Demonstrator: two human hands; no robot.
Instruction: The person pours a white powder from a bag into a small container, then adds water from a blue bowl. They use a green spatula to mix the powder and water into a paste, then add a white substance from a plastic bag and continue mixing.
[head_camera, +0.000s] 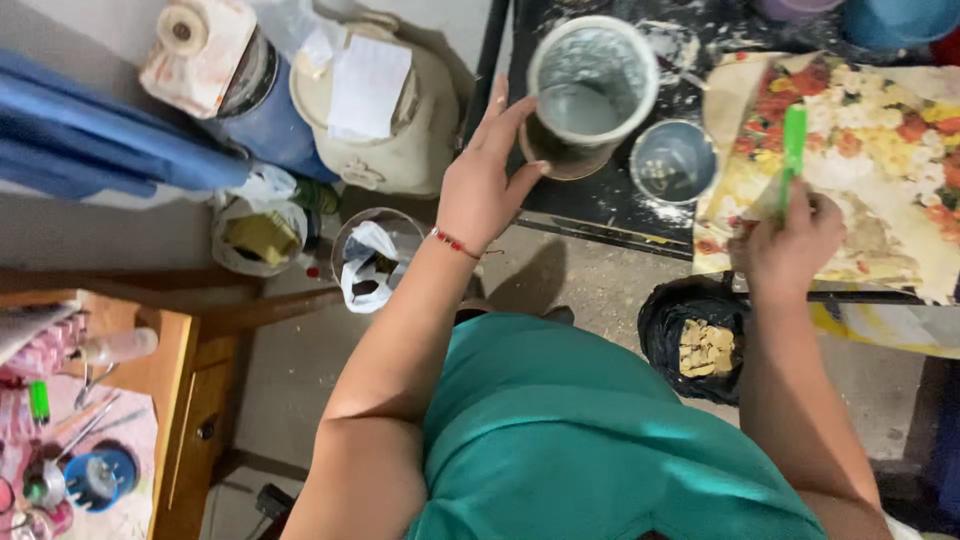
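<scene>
My left hand (483, 185) grips the side of a tall grey cup (585, 90), smeared with pale paste and lifted over the edge of a dark worktable (600, 205). My right hand (795, 240) is closed around a green-handled tool (793, 150), held upright over a sheet of floral-patterned paper (880, 170) lying on that table. A small round metal tin (673, 160) sits between the cup and the floral sheet.
A cream lidded bucket (385, 110) and a blue drum (265, 110) stand on the floor to the left. Below them are a bin with plastic bags (372, 262), a black bag of scraps (700, 340) and a wooden side table (165, 370) with small tools.
</scene>
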